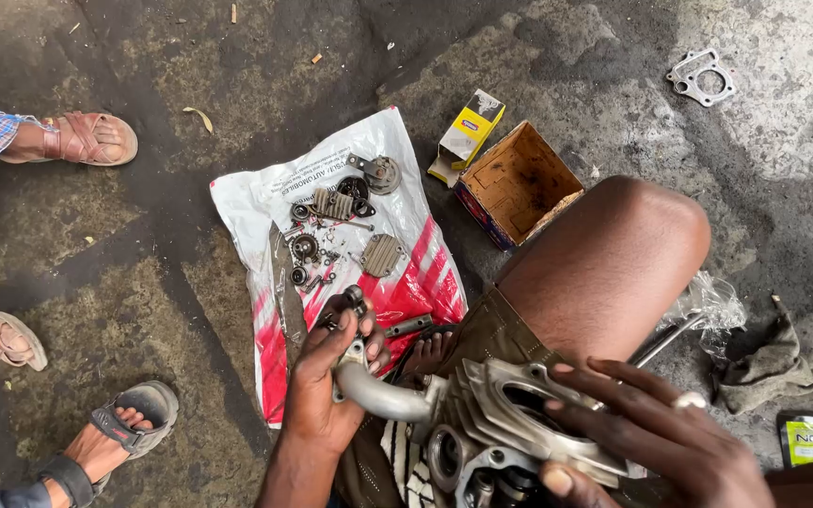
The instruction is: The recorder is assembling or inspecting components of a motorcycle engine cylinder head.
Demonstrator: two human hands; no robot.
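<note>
Fingers, left: the fingers (361, 331) of the left hand (326, 376) are curled around the bent metal pipe (378, 395), near its upper flange; the pipe is gripped firmly.
Fingers, right: the fingers (604, 395) of the right hand (656, 437) are spread and laid flat over the top of the finned engine cylinder (510, 414), which is pressed down rather than pinched.
Cylinder: it is held at the person's lap, just below the bare knee (623, 254), with the pipe joined to its left side.
Pipe: grey, curved, running from the left hand to the cylinder.
Plastic bag: a white and red plastic bag (256, 198) is spread on the concrete floor (143, 245), just above the left hand.
Small parts: gears, a finned cover and bolts (341, 226) are laid out on the bag; what the smallest ones are cannot be made out.
Boxes: an open cardboard box (519, 183) is seen beside the knee, and a yellow carton (468, 132) touches its upper left corner.
Gasket: a metal gasket (703, 77) lies well apart, at upper right.
Rag: a grey rag (773, 362) lies right of the knee.
Others: sandalled feet (87, 139) of other people stand at left.
</note>
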